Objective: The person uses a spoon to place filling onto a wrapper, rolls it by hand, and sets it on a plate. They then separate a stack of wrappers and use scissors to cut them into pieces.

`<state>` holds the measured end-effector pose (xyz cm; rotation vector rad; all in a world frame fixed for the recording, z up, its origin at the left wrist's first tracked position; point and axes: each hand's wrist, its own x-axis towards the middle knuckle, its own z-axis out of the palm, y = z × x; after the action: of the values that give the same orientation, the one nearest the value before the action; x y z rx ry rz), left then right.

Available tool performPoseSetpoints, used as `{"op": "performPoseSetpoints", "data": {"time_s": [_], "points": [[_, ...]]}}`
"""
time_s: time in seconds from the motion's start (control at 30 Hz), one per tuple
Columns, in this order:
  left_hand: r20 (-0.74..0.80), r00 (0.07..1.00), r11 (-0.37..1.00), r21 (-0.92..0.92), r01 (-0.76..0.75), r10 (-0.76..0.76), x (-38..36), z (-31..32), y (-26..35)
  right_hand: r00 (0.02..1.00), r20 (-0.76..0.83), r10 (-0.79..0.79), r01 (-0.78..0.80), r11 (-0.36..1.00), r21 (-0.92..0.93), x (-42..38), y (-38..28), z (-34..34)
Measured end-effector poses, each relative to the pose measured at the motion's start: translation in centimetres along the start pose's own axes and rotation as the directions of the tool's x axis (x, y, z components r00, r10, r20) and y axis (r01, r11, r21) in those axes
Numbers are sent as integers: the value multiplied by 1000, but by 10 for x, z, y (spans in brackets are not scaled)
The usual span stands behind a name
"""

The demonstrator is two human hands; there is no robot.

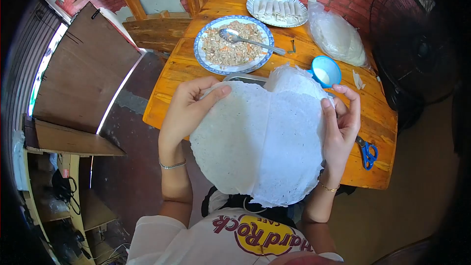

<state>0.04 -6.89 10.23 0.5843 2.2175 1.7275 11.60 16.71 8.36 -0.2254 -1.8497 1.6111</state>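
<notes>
A thin, pale spring roll wrapper (228,137) spreads out in front of my chest, its left half translucent. My left hand (189,105) pinches its upper left edge between thumb and fingers. On the right it meets a whiter layer of wrappers (294,142), and my right hand (343,122) grips the right edge there, thumb in front. Behind the sheets, more ragged-edged white wrappers (292,78) rise above a partly hidden metal tray (245,77).
On the wooden table (169,86) are a plate of minced filling (225,51) with a spoon (250,41), a plate of white rolls (277,10), a blue cup (326,71), a plastic bag (336,37) and blue-handled scissors (368,154). A black fan (402,44) stands right.
</notes>
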Motion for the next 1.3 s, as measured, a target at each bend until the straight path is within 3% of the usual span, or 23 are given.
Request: {"op": "performPoseSetpoints", "data": {"time_s": [0.8, 0.9, 1.1, 1.3], "points": [[-20, 999, 994, -106, 37, -39, 8, -25, -7, 987, -130, -90, 93, 995, 17, 7, -7, -12], [-19, 1000, 993, -121, -13, 10, 11, -29, -13, 985, -140, -104, 107, 994, 15, 7, -9, -11], [-16, 999, 995, -92, 36, -38, 8, -34, -8, 982, -161, -103, 104, 995, 1, 9, -9, -14], [-37, 999, 997, -71, -17, 15, 13, -42, -19, 974, -196, -110, 112, 994, 0, 10, -5, -21]]}}
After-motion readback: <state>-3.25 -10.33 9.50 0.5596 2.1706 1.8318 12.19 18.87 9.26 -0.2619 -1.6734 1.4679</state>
